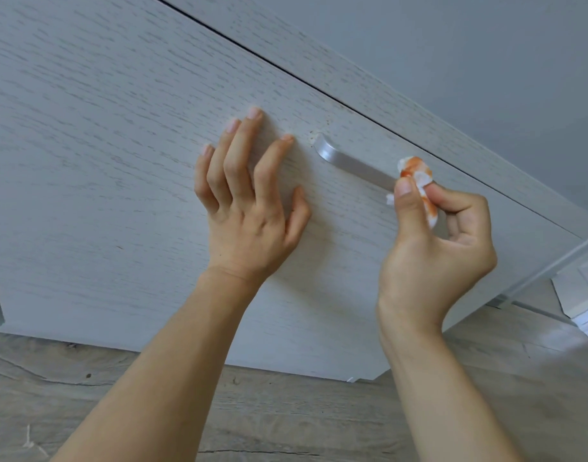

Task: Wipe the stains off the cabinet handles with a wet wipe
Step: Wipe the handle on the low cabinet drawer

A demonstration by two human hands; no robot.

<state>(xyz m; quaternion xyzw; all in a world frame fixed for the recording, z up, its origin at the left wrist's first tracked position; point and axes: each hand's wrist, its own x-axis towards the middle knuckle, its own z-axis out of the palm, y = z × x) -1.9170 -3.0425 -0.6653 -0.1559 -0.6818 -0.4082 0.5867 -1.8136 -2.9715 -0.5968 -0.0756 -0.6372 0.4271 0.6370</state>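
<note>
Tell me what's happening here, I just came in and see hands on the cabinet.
A person is cleaning a cabinet handle. The right hand pinches a crumpled wet wipe, already smeared orange, against the handle's right end. The left hand lies flat with fingers spread on the cabinet door, just left of the handle. A few small dark specks remain on the door beside the handle's left end, so the wiping does not look finished.

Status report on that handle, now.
Left hand flat on cabinet door. Right hand pinching stained wipe against handle. Nothing in the way.
</note>
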